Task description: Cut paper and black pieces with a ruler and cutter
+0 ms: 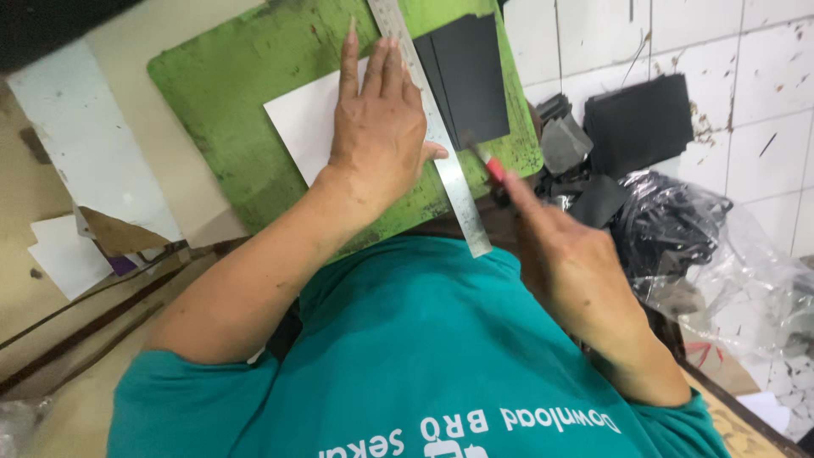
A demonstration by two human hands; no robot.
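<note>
Green mat [229,102]: 2 hands, 1 ruler [441,144], 1 knife [487,163].

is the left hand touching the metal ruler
Touching: the head view shows the left hand pressed flat with fingers along the metal ruler, no gap.

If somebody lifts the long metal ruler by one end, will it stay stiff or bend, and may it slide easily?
The metal ruler looks thin and flat, so it would probably flex a little yet keep its shape. Its shiny surface suggests it could slip on the green cutting mat; the left hand presses on it. Being flat, it should not roll.
</note>
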